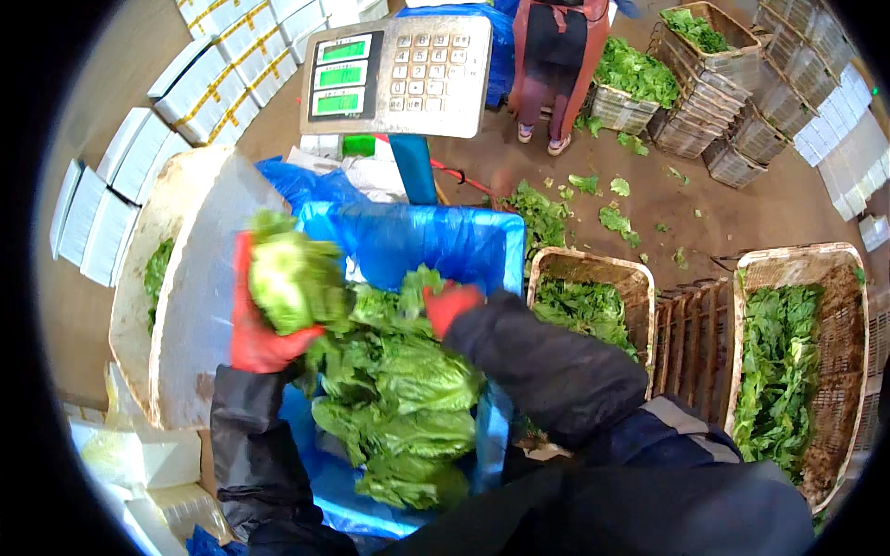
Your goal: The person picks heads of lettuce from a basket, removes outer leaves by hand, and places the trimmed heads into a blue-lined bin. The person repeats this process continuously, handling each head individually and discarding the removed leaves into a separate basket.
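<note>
My left hand (259, 344), in a red glove, holds a head of lettuce (295, 281) upright, cut base towards me, at the left rim of a crate lined with blue plastic (431, 240). Several more lettuce heads (421, 375) lie stacked inside that crate. Over the far right part of the stack is my right hand (452, 307), also red-gloved and blurred by motion. Its fingertips are at a lettuce leaf; whether they grip it is hidden. Beyond the crate, a digital weighing scale's display and keypad panel (396, 76) stands on a blue post (414, 170).
To the left is a whitish board-like bin (215, 278); white foam boxes (208, 90) stand behind it. Leaf-filled plastic crates (862, 333) stand at right. A person (556, 62) in a reddish apron is beyond the scale, near stacked crates (702, 90). Loose leaves (617, 224) litter the floor.
</note>
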The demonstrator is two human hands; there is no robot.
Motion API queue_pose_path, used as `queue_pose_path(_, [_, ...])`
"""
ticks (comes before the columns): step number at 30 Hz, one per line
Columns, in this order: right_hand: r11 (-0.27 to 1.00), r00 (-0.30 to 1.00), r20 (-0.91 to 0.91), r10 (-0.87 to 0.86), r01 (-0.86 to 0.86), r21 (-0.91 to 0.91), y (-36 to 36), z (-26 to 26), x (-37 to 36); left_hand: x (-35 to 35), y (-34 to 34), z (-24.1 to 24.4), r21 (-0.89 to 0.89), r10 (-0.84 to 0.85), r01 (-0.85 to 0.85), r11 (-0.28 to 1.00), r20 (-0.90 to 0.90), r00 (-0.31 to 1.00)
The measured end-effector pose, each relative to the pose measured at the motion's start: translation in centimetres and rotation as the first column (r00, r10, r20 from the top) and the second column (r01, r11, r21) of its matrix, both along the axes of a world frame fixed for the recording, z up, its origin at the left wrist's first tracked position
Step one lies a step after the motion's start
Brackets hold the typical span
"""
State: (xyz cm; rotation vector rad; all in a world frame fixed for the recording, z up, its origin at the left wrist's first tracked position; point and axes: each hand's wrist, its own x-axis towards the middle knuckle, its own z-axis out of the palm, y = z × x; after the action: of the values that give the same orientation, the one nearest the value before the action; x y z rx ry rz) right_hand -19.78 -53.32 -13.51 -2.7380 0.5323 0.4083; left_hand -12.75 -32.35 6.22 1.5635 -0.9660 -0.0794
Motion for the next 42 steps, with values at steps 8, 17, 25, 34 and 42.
queue_pose_path(8, [0.936,0.942,-0.036,0.333,-0.335,-0.106,6.9,-1.4,-5.1,1.8,-15.2,-10.3,0.943,-0.714,0.082,0.322,0.185,0.675])
queue_pose_path(17, [0.665,0.961,0.097,0.260,-0.251,0.704,-4.0,12.7,-17.1,1.3,-14.2,-19.6,0.571,-0.295,0.203,0.796,0.073,0.953])
queue_pose_path(25, [0.032,0.939,-0.102,-0.329,0.119,0.992,-2.2,5.5,-37.8,2.4,-16.2,-21.1,0.699,-0.240,-0.225,0.679,0.501,0.832])
queue_pose_path(34, [0.543,0.558,0.260,-0.788,0.829,-0.134,-27.4,17.4,-65.4,-6.9,-12.0,-11.8,0.258,0.155,-0.249,0.933,0.335,0.929])
queue_pose_path(42, [0.566,0.575,0.256,-0.777,0.816,-0.113,-24.6,15.8,-72.7,-38.4,-28.5,-13.4,0.200,-0.407,0.611,0.766,-0.585,0.701])
